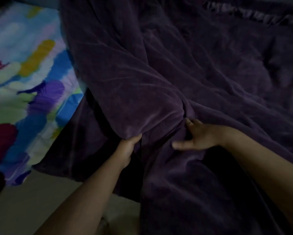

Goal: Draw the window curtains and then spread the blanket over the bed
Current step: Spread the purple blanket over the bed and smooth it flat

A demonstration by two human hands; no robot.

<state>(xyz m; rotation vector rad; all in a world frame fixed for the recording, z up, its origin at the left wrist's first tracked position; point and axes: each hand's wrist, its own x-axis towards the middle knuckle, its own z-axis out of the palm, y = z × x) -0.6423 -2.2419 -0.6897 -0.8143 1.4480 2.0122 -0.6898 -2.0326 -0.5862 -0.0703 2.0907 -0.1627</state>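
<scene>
A dark purple plush blanket (159,65) lies rumpled over most of the bed and hangs off its near edge. My left hand (127,148) is closed on a thick fold of the blanket at the bed's near edge. My right hand (196,138) presses into the blanket just to the right, fingers dug into a crease, thumb stretched out to the left. The bed's colourful sheet (23,82), with blue, green, yellow and purple patches, shows uncovered on the left. The room is dim. No window or curtains are in view.
Pale floor (40,200) shows at the bottom left, below the bed's corner. A satin-trimmed blanket hem (244,12) runs along the far top right. A dark shape sits at the left edge near the floor.
</scene>
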